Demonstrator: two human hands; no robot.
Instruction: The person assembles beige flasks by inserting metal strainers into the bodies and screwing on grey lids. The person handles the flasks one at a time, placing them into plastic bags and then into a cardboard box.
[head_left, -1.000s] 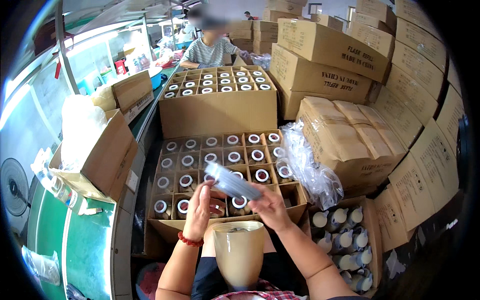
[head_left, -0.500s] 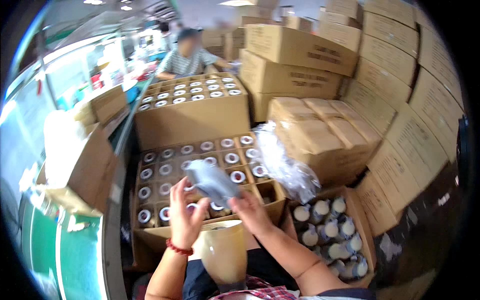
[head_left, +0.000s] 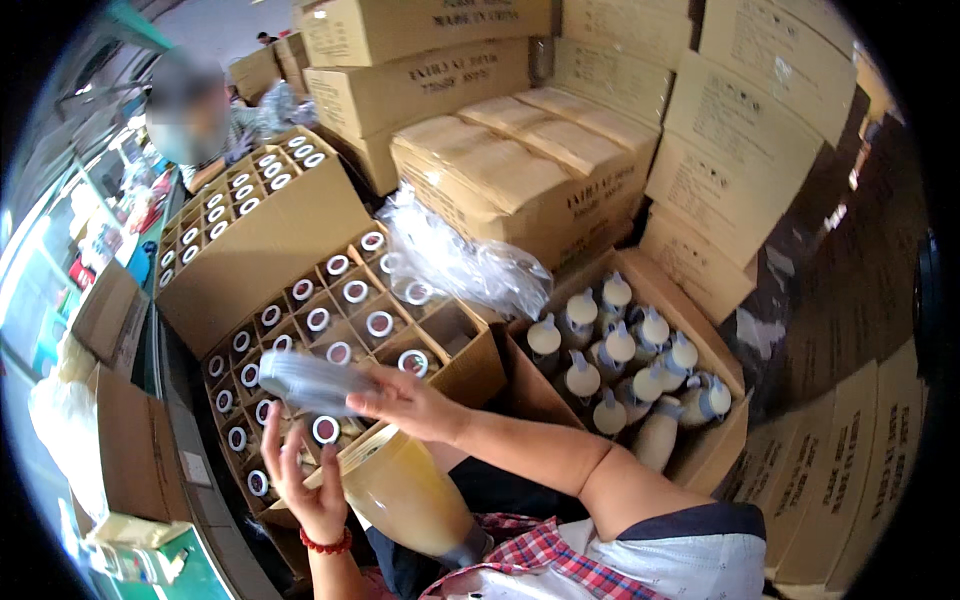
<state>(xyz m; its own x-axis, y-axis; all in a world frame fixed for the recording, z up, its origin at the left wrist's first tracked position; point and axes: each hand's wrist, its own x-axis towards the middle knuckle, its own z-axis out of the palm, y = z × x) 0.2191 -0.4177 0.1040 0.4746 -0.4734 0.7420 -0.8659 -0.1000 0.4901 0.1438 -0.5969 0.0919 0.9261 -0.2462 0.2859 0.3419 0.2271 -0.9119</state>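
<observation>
My right hand (head_left: 412,402) is closed on a grey plastic part (head_left: 305,380), blurred by motion, that looks like a jug lid. It is tilted above the divided carton in front of me. Just below the grey part, my left hand (head_left: 310,490) is raised with fingers apart, a red bead bracelet on its wrist, and seems to hold nothing. A translucent yellowish jug (head_left: 405,485) with a wide open mouth leans in my lap, its grey end toward me. The divided carton (head_left: 465,365) holds several pieces with white rings on top, one to a cell.
To the right, an open carton (head_left: 705,460) holds several cream jugs with grey tops. Crumpled clear plastic (head_left: 470,265) lies between the cartons. A second divided carton (head_left: 265,245) stands behind, near a co-worker (head_left: 190,120). Stacked boxes (head_left: 520,175) rise at the back; a green bench runs left.
My view has swung to the right, showing more of the carton of jugs. The grey part has turned flatter in my right hand, and my left hand sits lower, apart from it.
</observation>
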